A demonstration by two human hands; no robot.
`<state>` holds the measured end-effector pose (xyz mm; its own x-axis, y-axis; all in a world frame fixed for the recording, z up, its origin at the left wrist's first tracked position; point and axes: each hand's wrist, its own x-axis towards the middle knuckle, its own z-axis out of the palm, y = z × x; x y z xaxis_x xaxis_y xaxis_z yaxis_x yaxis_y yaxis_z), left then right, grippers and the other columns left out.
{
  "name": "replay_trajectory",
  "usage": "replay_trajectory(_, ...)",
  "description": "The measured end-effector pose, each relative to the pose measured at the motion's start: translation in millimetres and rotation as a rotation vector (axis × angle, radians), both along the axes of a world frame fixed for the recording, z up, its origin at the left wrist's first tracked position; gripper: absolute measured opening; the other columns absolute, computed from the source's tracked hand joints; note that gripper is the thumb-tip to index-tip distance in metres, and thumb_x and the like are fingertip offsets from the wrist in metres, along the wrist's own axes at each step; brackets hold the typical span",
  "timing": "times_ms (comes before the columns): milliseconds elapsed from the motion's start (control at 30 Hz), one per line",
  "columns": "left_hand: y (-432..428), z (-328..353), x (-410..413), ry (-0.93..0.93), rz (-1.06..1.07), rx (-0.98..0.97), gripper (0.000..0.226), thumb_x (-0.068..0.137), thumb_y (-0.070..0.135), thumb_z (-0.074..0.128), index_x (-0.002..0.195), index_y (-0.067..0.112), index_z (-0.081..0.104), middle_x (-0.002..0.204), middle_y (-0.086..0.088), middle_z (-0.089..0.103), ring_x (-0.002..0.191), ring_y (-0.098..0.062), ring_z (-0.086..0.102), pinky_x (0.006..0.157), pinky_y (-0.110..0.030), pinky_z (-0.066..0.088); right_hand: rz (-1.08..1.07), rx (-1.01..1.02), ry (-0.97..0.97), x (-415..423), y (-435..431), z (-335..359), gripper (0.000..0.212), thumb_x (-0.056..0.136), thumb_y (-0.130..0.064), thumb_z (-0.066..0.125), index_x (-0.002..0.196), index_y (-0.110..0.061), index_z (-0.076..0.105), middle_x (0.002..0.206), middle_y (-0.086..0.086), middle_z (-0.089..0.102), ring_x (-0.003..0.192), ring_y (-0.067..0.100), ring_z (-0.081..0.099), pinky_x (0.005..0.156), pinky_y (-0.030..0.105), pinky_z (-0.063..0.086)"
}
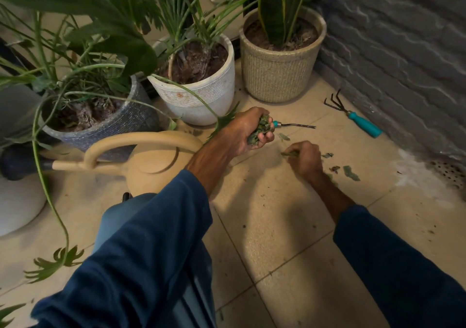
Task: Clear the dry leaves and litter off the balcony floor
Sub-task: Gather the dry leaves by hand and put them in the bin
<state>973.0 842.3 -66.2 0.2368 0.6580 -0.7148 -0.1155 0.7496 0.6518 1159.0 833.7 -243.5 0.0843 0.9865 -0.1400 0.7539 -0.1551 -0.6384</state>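
My left hand (248, 129) is held above the beige tiled floor (277, 227) and grips a bunch of dry green leaves (261, 131). Just right of it and lower, my right hand (303, 160) pinches a single leaf (290, 154) between its fingertips near the floor. More loose leaf scraps (350, 172) lie on the tiles to the right of my right hand, and one scrap (284, 136) lies between the hands.
Three potted plants (201, 93) stand at the back. A beige watering can (151, 161) sits left of my left arm. A teal-handled hand rake (363, 123) lies by the grey stone wall (403, 50); another small tool (295, 125) lies behind my left hand. A floor drain (448, 174) is at right.
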Motion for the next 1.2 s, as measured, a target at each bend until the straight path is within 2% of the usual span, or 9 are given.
replay_trajectory(233,10,2,-2,0.022,-0.018,-0.007,0.035,0.107,0.025,0.038,0.075,0.019,0.049,0.061,0.002,0.049,0.042,-0.008,0.048,0.034,-0.011,0.029,-0.106,-0.032,0.108,-10,68,-8,0.015,0.082,-0.005,0.079,0.092,-0.015,0.077,0.088,-0.001,0.075,0.085,0.011,0.070,0.083,0.030,0.061)
replay_trajectory(333,7,-1,2,0.035,-0.043,-0.013,0.036,0.107,0.026,0.039,0.074,0.018,0.049,0.058,0.002,0.052,0.042,-0.008,0.048,0.033,-0.011,0.029,-0.080,-0.040,-0.045,-22,72,-18,0.008,0.087,-0.009,0.074,0.092,-0.015,0.076,0.090,0.004,0.074,0.086,0.018,0.070,0.081,0.028,0.057)
replay_trajectory(533,4,-2,19,0.067,-0.077,0.014,0.035,0.107,0.026,0.041,0.075,0.017,0.052,0.064,0.001,0.052,0.043,-0.009,0.047,0.033,-0.012,0.029,0.065,0.019,-0.311,-33,47,-18,0.016,0.094,-0.016,0.067,0.108,-0.015,0.075,0.106,0.012,0.072,0.098,0.029,0.069,0.079,0.030,0.052)
replay_trajectory(633,4,-5,29,0.077,-0.095,0.007,0.034,0.107,0.026,0.041,0.075,0.018,0.051,0.064,0.002,0.052,0.044,-0.010,0.047,0.034,-0.012,0.029,0.022,0.042,-0.226,-10,29,-11,0.021,0.092,-0.014,0.068,0.107,-0.025,0.078,0.107,0.002,0.075,0.099,0.025,0.070,0.085,0.029,0.053)
replay_trajectory(733,6,-7,41,0.080,-0.123,0.000,0.033,0.106,0.026,0.042,0.075,0.019,0.050,0.062,0.002,0.052,0.044,-0.010,0.048,0.033,-0.013,0.029,-0.070,0.061,-0.031,34,20,2,0.023,0.087,-0.009,0.073,0.106,-0.022,0.077,0.104,-0.005,0.075,0.096,0.014,0.069,0.084,0.022,0.053)
replay_trajectory(867,7,-6,57,0.066,-0.155,0.010,0.033,0.106,0.025,0.043,0.074,0.019,0.050,0.063,0.002,0.051,0.044,-0.010,0.049,0.032,-0.013,0.029,-0.125,-0.039,0.156,97,19,26,0.023,0.083,-0.003,0.078,0.102,-0.016,0.075,0.097,-0.006,0.071,0.087,0.002,0.063,0.065,0.003,0.043)
replay_trajectory(933,7,-6,62,0.061,-0.165,0.008,0.033,0.106,0.026,0.043,0.074,0.019,0.050,0.063,0.002,0.052,0.044,-0.010,0.049,0.032,-0.014,0.030,-0.089,-0.080,0.120,120,19,32,0.023,0.081,-0.004,0.080,0.096,-0.021,0.075,0.091,-0.008,0.070,0.084,-0.003,0.061,0.064,0.004,0.043)
replay_trajectory(1067,7,-8,69,0.063,-0.177,0.002,0.032,0.105,0.026,0.044,0.075,0.019,0.052,0.063,0.002,0.053,0.045,-0.011,0.050,0.032,-0.015,0.031,0.039,-0.145,-0.015,132,25,21,0.018,0.079,-0.005,0.083,0.088,-0.020,0.078,0.087,-0.004,0.072,0.082,0.001,0.062,0.080,0.017,0.047)
replay_trajectory(1200,8,-11,70,0.064,-0.178,-0.001,0.032,0.105,0.026,0.045,0.075,0.019,0.052,0.062,0.002,0.054,0.045,-0.011,0.050,0.031,-0.015,0.031,0.096,-0.190,-0.136,120,32,-3,0.017,0.078,-0.005,0.083,0.085,-0.020,0.078,0.097,0.000,0.069,0.090,0.012,0.061,0.077,0.019,0.045)
